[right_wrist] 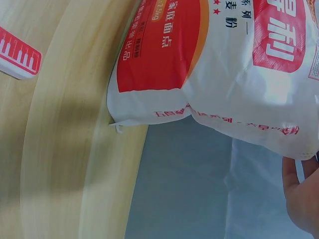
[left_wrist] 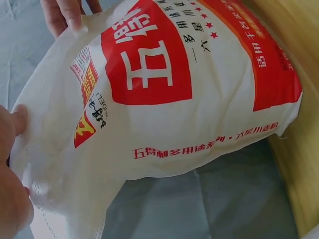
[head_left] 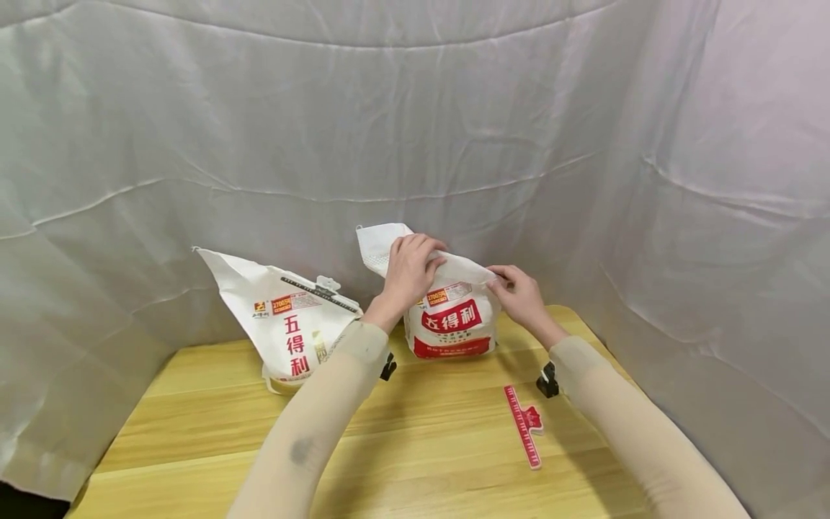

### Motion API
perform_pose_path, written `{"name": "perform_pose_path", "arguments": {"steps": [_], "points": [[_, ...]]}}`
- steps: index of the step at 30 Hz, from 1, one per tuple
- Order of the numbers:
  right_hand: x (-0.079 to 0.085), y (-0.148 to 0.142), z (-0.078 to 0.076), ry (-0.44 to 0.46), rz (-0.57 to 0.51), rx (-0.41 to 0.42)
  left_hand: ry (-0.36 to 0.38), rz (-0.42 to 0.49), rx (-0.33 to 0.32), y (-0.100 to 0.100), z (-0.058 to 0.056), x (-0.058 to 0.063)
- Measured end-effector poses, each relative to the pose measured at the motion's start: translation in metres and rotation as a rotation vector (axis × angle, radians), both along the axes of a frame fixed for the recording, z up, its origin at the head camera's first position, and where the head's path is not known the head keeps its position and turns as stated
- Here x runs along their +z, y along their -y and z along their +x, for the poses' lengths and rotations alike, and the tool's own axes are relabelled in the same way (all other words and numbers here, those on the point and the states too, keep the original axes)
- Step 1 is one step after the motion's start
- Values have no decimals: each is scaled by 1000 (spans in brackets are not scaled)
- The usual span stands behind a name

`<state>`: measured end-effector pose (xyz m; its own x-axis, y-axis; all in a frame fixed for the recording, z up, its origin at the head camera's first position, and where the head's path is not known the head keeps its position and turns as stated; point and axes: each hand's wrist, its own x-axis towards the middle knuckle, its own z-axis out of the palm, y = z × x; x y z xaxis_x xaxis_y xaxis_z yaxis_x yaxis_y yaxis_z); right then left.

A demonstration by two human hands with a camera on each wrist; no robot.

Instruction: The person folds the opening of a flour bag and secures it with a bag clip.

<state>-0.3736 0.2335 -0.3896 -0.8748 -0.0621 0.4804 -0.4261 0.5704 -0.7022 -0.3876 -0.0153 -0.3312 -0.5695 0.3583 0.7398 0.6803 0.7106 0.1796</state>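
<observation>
A white flour bag (head_left: pixel 456 342) with red printed panels stands at the back of the wooden table, its top folded over. My left hand (head_left: pixel 410 270) holds the folded top near its middle, thumb in front and fingers over the back. At the right end of the fold, my right hand (head_left: pixel 521 294) pinches the corner between thumb and fingers. The left wrist view has the bag (left_wrist: pixel 219 124) leaning across it, with the left hand (left_wrist: pixel 12 184) at its top edge. Seen from the right wrist, the right hand (right_wrist: pixel 303 199) grips the bag's upper edge.
To the left, a second flour bag (head_left: pixel 249 317) leans with a clip (head_left: pixel 320 288) across its folded top. A red sealing clip (head_left: pixel 522 427) lies on the table (head_left: pixel 441 432) in front of the right forearm. Grey curtain (head_left: pixel 311 130) hangs close behind the bags.
</observation>
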Motion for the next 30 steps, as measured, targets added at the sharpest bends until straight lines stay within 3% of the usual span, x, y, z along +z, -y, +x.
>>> {"name": "perform_pose_path", "arguments": {"steps": [17, 30], "points": [[-5, 0, -7, -60, -58, -62, -3, 57, -18, 1, -6, -6], [-2, 2, -4, -47, -37, -91, 10, 50, -19, 1, -2, -4]]}}
